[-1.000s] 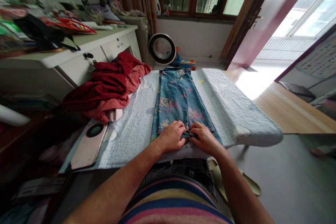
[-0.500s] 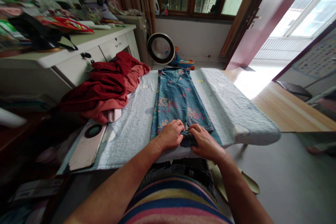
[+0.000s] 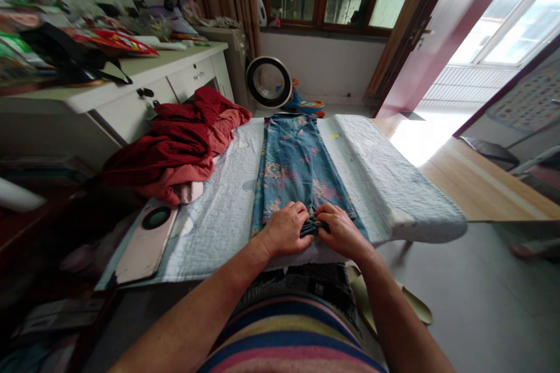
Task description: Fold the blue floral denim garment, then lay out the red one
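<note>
A pair of blue floral jeans (image 3: 297, 169) lies lengthwise down the middle of a padded ironing board (image 3: 385, 186), legs pointing away from me. My left hand (image 3: 284, 228) and my right hand (image 3: 342, 231) rest side by side on the near end of the jeans. Both have their fingers curled and pinch the denim at the middle seam between them.
A heap of red clothes (image 3: 175, 143) lies on the board's left side, with a pink flat pad (image 3: 146, 242) nearer me. A cluttered white desk (image 3: 144, 78) stands at left. A round fan (image 3: 269, 81) sits on the floor beyond the board. An open door (image 3: 429, 29) is at right.
My hands have barely moved; they stay pinched together on the near end of the jeans, with the denim between them bunched slightly more tightly.
</note>
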Demonstrator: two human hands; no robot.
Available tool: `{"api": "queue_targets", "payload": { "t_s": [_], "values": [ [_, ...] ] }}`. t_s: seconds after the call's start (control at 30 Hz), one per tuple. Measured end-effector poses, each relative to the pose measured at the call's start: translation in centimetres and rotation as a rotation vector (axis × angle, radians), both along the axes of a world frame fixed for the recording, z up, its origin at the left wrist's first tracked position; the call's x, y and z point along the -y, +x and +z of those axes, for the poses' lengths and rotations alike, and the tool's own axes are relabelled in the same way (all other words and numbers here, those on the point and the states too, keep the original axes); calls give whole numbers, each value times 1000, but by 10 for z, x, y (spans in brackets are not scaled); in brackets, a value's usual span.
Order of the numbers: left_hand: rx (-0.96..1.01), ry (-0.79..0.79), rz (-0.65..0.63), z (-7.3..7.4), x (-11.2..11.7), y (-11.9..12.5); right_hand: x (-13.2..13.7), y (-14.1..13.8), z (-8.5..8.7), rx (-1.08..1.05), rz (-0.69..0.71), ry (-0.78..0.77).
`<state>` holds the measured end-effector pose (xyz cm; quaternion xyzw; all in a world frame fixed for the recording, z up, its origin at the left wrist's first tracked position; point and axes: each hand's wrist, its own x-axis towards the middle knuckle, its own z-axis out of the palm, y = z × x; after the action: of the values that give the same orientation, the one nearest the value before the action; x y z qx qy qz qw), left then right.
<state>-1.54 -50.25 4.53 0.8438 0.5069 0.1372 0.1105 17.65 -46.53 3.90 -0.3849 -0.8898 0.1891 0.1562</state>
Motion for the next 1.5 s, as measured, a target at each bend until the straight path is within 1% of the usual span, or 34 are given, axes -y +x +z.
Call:
{"api": "queue_targets", "payload": {
  "t_s": [0.1, 0.23, 0.33, 0.5, 0.63, 0.7, 0.8, 0.9, 0.97, 1.03, 1.13, 1.27, 1.37, 1.5],
  "values": [
    [-28, -22, 31, 2, 4, 6, -3, 0, 1, -6, 0, -24],
    [-90, -10, 119, 3, 7, 17, -5, 0, 1, -10, -11, -52],
    [-116, -6, 139, 4, 7, 21, -6, 1, -1, -29, -10, -59],
    [-118, -16, 96, 7, 3, 16, -4, 2, 0, -74, 3, -67],
    [-101, -29, 54, 7, 1, 9, 4, 4, 6, -106, 29, -66],
    [-94, -27, 48, 7, 0, 8, 9, 5, 5, -119, 30, -45],
    [-60, -30, 81, 6, 1, 6, 14, 5, -1, -115, 7, -1],
    [-22, -51, 138, 7, 2, 6, 16, 2, -8, -85, -47, 35],
    [-16, -66, 150, 7, 3, 6, 15, -1, -9, -68, -77, 41],
    [-20, -76, 144, 8, 3, 5, 13, -2, -8, -59, -76, 21],
    [-38, -80, 112, 10, 4, 3, 11, -1, -2, -66, -37, -22],
    [-65, -54, 67, 11, 7, 4, 11, 0, 6, -55, -12, -38],
    [-78, -33, 74, 9, 10, 9, 12, 0, 10, -23, -18, -41],
    [-95, -8, 100, 5, 13, 20, 11, -2, 11, 17, -33, -32]
  ]
}}
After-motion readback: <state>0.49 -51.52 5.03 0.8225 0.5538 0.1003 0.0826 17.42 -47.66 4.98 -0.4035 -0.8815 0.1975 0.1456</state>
